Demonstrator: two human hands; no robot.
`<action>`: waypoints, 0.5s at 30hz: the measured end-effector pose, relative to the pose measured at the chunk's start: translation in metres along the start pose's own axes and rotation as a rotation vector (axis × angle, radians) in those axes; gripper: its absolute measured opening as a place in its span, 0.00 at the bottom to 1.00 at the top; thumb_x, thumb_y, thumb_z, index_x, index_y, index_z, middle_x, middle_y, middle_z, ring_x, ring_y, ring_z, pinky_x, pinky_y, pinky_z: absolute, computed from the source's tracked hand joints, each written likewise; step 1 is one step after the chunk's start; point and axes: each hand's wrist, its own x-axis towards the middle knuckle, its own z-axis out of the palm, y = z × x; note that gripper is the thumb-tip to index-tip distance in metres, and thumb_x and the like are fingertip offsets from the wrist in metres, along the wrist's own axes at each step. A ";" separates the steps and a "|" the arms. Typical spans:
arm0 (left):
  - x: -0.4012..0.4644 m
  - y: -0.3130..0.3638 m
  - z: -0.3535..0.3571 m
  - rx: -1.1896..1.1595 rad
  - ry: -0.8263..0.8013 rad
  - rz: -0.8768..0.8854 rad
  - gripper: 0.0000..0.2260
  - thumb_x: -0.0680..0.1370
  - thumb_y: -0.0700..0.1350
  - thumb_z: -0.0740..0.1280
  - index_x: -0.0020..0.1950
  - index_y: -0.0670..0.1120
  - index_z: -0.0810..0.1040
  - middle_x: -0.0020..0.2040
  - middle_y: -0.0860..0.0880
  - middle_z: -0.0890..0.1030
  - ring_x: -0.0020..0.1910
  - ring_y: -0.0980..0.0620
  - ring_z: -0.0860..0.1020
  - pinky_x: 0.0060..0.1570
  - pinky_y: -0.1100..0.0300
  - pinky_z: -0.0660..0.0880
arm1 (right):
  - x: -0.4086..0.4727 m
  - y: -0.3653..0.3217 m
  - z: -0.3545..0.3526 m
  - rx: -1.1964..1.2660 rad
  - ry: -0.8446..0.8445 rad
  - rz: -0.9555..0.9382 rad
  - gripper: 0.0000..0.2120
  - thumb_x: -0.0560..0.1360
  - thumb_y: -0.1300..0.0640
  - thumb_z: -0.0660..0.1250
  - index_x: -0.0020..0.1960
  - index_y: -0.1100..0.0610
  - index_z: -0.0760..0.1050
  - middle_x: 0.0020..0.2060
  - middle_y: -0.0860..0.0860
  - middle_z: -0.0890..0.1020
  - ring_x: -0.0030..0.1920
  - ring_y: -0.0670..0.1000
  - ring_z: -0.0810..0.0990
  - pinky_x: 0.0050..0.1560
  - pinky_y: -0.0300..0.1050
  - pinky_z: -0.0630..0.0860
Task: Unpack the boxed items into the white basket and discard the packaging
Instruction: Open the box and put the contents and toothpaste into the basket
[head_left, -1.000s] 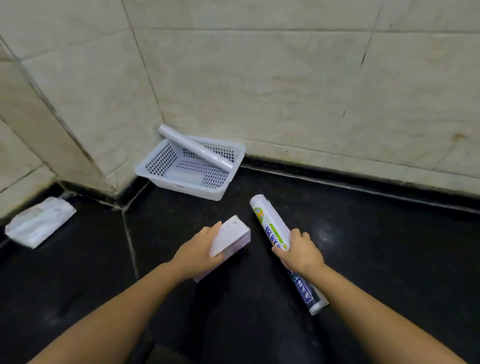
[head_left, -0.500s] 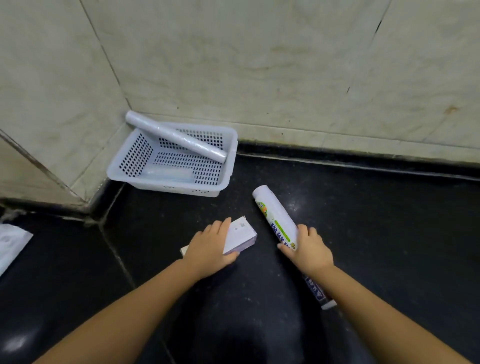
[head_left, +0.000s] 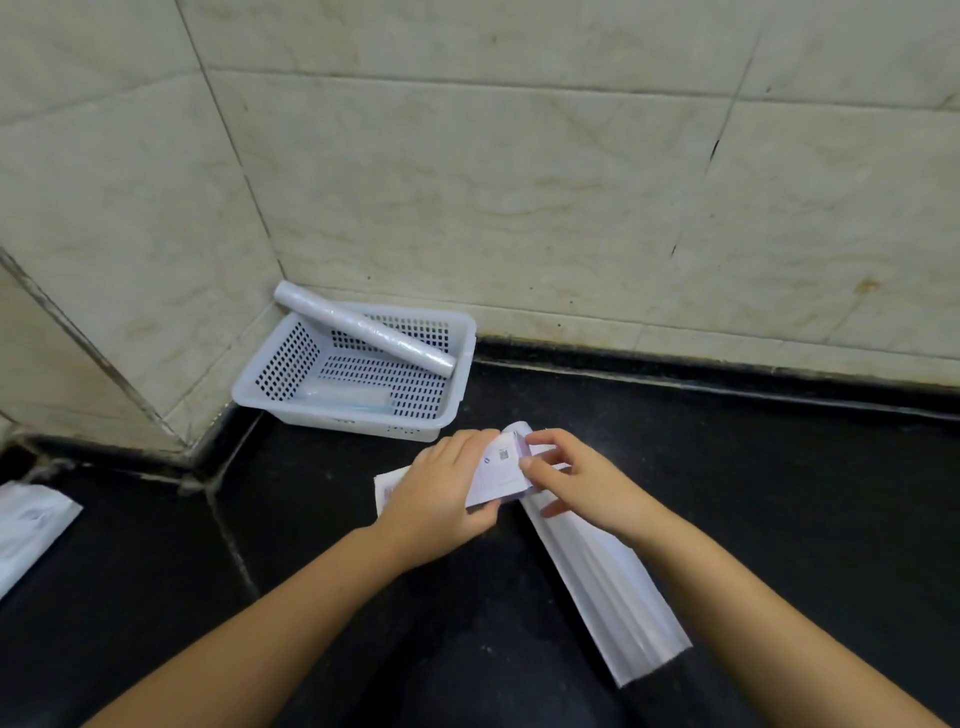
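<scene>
A white perforated basket (head_left: 291, 364) stands in the wall corner on the black floor. A clear-wrapped roll (head_left: 363, 328) leans across its rim, and a flat clear packet (head_left: 348, 397) lies on its bottom. My left hand (head_left: 436, 493) grips a small white and lilac box (head_left: 501, 470) from the left side. My right hand (head_left: 576, 478) pinches the box's right end with thumb and fingers. A long white box (head_left: 597, 577) lies on the floor under my right wrist, its printed side turned away.
A white packet (head_left: 28, 525) lies on the floor at the left edge. Beige tiled walls rise behind the basket and on the left. The black floor stretches open to the right.
My right hand has let go of the long box, which now lies white side up, and has moved left onto the end of the small box. My left hand still holds that box.
</scene>
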 end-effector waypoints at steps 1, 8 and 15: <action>0.001 0.001 -0.001 0.003 0.005 0.003 0.27 0.71 0.52 0.66 0.68 0.47 0.65 0.60 0.49 0.74 0.57 0.50 0.73 0.57 0.55 0.70 | -0.001 -0.002 -0.002 0.029 0.009 -0.004 0.13 0.75 0.48 0.63 0.60 0.46 0.70 0.51 0.49 0.80 0.47 0.46 0.81 0.39 0.37 0.81; 0.014 0.017 -0.003 -0.095 0.029 -0.046 0.29 0.71 0.62 0.66 0.68 0.51 0.64 0.62 0.55 0.72 0.60 0.57 0.69 0.58 0.64 0.61 | -0.007 -0.009 -0.012 0.070 0.140 -0.056 0.10 0.76 0.55 0.57 0.55 0.50 0.73 0.49 0.51 0.81 0.45 0.48 0.83 0.40 0.42 0.83; 0.014 0.023 -0.010 -0.286 0.011 -0.082 0.28 0.69 0.58 0.71 0.66 0.56 0.64 0.60 0.61 0.70 0.59 0.64 0.68 0.58 0.67 0.65 | -0.018 0.002 -0.039 -0.387 0.313 -0.122 0.32 0.76 0.53 0.62 0.75 0.46 0.50 0.65 0.50 0.70 0.63 0.51 0.73 0.57 0.41 0.72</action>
